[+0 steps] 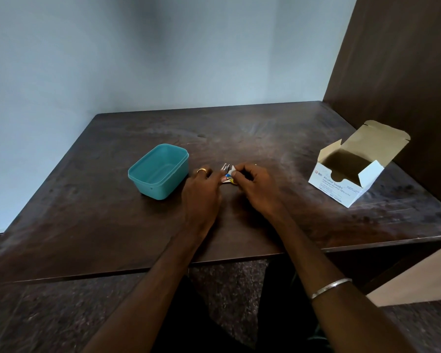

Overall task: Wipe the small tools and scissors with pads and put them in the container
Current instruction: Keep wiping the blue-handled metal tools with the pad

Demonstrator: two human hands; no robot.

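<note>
So both hands are bunched together mid-counter [290, 154] right now, the left hand [201, 189] and the right hand [257, 186] each pinching the same little swab packet [228, 175], fingers curled in tight on it. It sits just right of the teal container [159, 171], near it but not touching

Handling-wise I'd guess that packet is super light and flimsy, foil or coated paper, probably a bit slick, so you want thumb and fingertip right at the edge on either side of where it tears. No real risk of breaking anything, more that it slips or rips crooked. The pad inside should be soft and damp

Looks: small and flat, white with a bit of blue and yellow print, and one corner seems peeled or fanned open at the top. There's something dark at that end, can't tell if it's a tool or just shadow

The container is a rounded rectangular tub, lid off, and looks empty from here. The alcohol swab box [346, 174] sits well off to the right with its flaps open. Honestly can't spot the scissors or tools anywhere
</note>
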